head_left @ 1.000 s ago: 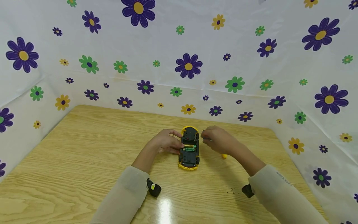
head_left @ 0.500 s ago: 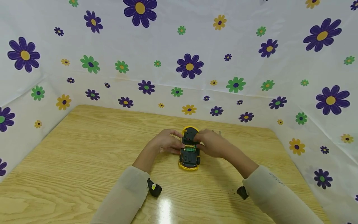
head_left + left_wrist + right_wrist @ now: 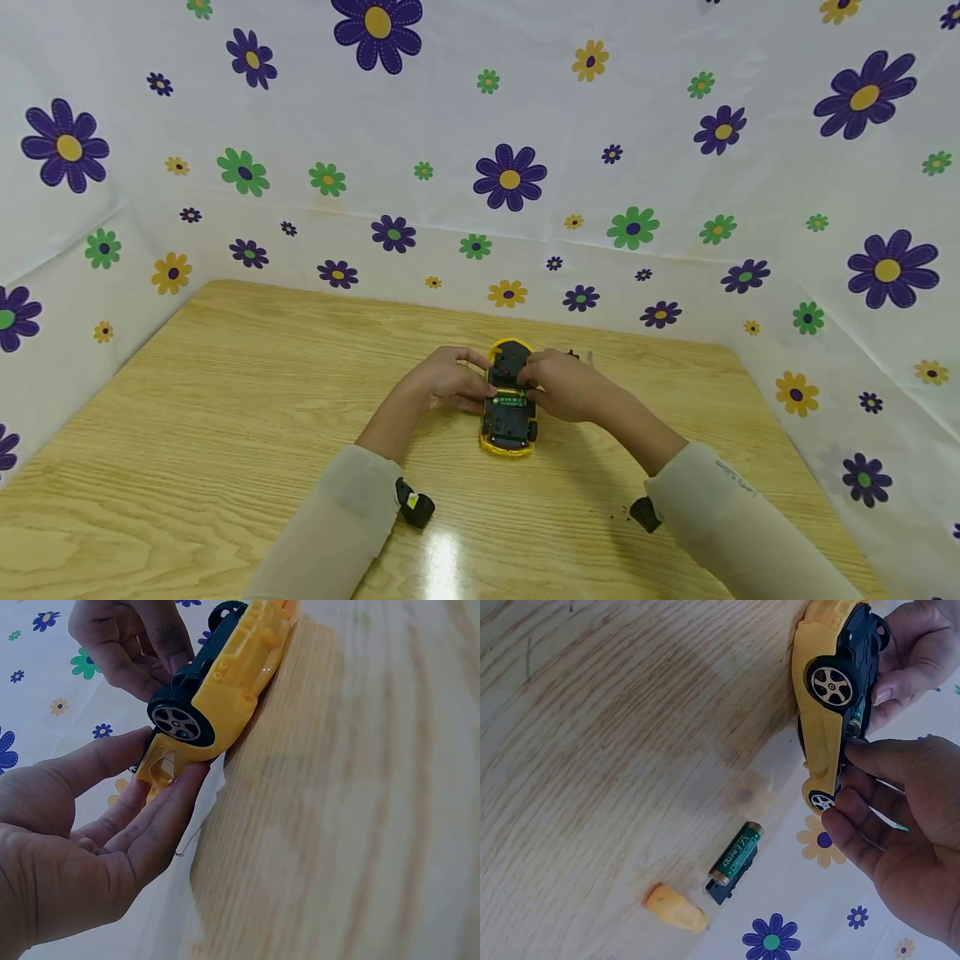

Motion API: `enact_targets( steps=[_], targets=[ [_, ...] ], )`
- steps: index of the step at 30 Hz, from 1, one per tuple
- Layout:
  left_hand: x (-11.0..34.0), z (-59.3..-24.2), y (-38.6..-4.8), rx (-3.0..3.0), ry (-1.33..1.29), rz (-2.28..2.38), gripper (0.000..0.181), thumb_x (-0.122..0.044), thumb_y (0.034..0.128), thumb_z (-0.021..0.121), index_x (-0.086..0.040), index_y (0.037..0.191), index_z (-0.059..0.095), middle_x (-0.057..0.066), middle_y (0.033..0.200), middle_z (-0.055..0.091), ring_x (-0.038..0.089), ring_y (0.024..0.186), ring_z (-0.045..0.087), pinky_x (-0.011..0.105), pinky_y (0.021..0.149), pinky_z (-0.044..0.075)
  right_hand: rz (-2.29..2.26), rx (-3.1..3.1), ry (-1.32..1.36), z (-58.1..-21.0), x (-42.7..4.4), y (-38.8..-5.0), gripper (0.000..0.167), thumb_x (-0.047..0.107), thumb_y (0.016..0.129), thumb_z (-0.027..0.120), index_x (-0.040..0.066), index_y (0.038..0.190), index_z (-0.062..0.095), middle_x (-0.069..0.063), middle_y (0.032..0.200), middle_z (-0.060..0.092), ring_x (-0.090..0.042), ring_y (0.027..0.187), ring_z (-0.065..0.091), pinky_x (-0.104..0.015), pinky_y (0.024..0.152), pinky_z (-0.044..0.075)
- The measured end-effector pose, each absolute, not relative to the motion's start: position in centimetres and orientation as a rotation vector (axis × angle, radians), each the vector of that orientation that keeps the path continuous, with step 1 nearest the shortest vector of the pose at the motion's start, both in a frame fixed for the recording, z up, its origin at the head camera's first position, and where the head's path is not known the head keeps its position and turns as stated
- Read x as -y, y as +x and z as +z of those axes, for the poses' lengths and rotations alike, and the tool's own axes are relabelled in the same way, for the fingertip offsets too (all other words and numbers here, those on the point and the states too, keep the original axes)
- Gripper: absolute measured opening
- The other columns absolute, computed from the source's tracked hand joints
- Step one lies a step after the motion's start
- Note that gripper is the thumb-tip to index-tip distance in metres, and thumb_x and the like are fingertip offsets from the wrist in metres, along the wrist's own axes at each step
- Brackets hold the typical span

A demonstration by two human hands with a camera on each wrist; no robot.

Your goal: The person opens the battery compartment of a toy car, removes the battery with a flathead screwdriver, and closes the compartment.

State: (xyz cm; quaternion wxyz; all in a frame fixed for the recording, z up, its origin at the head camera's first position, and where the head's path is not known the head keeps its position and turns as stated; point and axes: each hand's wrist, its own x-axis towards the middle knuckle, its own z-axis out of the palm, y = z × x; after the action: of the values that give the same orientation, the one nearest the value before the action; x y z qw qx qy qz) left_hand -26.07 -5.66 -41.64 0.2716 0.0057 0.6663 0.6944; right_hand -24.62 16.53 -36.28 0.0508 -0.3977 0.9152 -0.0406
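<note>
A yellow toy car (image 3: 508, 433) lies upside down on the table, black underside up and battery compartment uncovered. Green and gold batteries (image 3: 510, 402) show inside the compartment. My left hand (image 3: 450, 379) grips the car's left side between thumb and fingers; in the left wrist view they pinch the yellow body (image 3: 232, 697) near a wheel. My right hand (image 3: 566, 385) is on the car's right side. In the right wrist view its thumb reaches into the compartment while the curled fingers touch the side by a wheel (image 3: 823, 801). Whether it also pinches a battery is hidden.
Right of the car, a loose green battery (image 3: 736, 853) lies against a small black plastic piece (image 3: 720, 891). Beside them is a rounded yellow-orange piece (image 3: 675, 906). Tiny dark bits (image 3: 600, 513) lie nearer the front. A flowered sheet (image 3: 420, 200) stands behind the wooden table (image 3: 262, 400).
My right hand has moved left from beside the car onto its compartment, uncovering small things behind it on the table. My left hand keeps its grip and the car stays in place.
</note>
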Motion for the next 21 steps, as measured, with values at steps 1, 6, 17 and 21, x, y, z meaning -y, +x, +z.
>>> enact_targets(
  steps=[1,6,17,21],
  targets=[
    [5.66,-41.66,-26.09,-1.795,0.017,1.869,0.046,0.008,0.0905,0.07,-0.001,0.133,0.056,0.019,0.104,0.073,0.026,0.087,0.073,0.047,0.083,0.063,-0.119,-2.778,-1.203,-36.28,-16.48,-24.68,0.013,0.006,0.094,0.073,0.004,0.106,0.077,-0.005,0.099,0.07,-0.021,0.095,0.065,-0.042,0.089,0.057],
    [5.68,-41.75,-26.19,-1.798,0.022,1.866,0.045,0.008,0.091,0.07,-0.001,0.133,0.056,0.019,0.105,0.072,0.026,0.087,0.073,0.047,0.083,0.062,-0.125,-2.737,-1.204,-36.32,-16.45,-24.99,0.013,0.004,0.095,0.071,0.003,0.106,0.078,-0.003,0.094,0.066,-0.016,0.087,0.06,-0.039,0.084,0.057],
    [5.63,-41.84,-26.27,-1.792,0.009,1.87,0.045,0.008,0.0909,0.069,-0.002,0.133,0.056,0.02,0.106,0.073,0.027,0.089,0.074,0.046,0.082,0.063,-0.114,-2.683,-1.173,-36.52,-16.49,-25.2,0.013,0.004,0.1,0.062,0.002,0.108,0.072,-0.008,0.102,0.064,-0.022,0.097,0.06,-0.041,0.088,0.055],
    [5.61,-41.86,-26.26,-1.791,0.005,1.873,0.045,0.009,0.0907,0.069,-0.002,0.133,0.056,0.02,0.106,0.073,0.028,0.09,0.074,0.045,0.081,0.063,-0.036,-2.671,-1.118,-36.55,-16.31,-25.15,0.016,0.007,0.104,0.058,0.002,0.113,0.07,-0.008,0.105,0.062,-0.025,0.101,0.059,-0.043,0.091,0.054]
  ],
)
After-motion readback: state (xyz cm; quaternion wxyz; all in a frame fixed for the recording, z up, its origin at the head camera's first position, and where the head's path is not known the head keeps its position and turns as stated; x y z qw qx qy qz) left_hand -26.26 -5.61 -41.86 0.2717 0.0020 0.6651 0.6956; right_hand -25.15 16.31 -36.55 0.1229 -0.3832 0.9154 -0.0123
